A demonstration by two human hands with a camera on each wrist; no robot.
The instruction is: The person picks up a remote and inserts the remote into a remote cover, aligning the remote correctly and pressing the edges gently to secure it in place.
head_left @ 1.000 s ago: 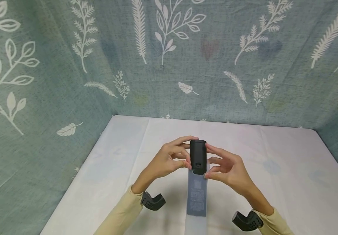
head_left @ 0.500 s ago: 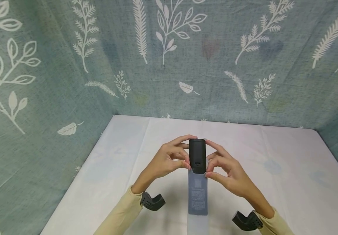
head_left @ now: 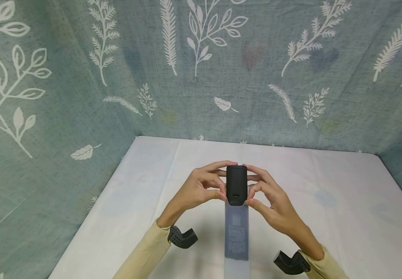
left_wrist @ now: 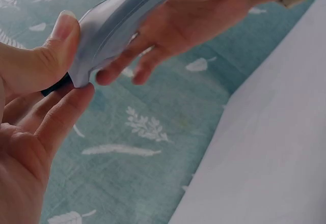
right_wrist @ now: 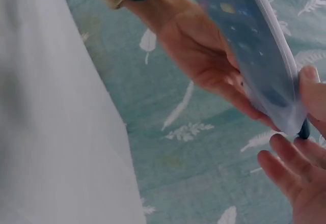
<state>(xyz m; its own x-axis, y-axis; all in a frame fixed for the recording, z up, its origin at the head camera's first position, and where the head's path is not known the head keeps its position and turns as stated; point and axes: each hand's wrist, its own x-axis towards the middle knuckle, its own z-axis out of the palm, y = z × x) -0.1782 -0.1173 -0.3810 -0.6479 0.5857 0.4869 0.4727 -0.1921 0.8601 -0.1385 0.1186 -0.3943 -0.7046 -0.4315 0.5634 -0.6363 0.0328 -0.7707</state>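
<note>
In the head view, a black remote control (head_left: 237, 184) stands out of the top of a translucent cover (head_left: 236, 269), its back toward me. Through the cover shows a printed label, and the cover runs on below the remote's lower end. My left hand (head_left: 204, 185) pinches the left edge around the cover's mouth, a finger reaching the top end. On the opposite edge my right hand (head_left: 272, 201) does likewise. Small button-like marks show through the cover (right_wrist: 254, 40) in the right wrist view. The left wrist view shows the cover (left_wrist: 109, 33) between both hands, its mouth at the left thumb.
A white-covered table (head_left: 173, 155) lies beneath the hands. Behind it and on both sides hangs a green-blue curtain (head_left: 187, 97) with white leaf prints. Black wrist cameras (head_left: 183, 237) are strapped over the beige sleeves (head_left: 145, 250).
My right thumb has moved slightly up along the edge, and the right fingers have shifted their hold. The left hand keeps its hold. The remote and cover have shifted slightly right in the view.
</note>
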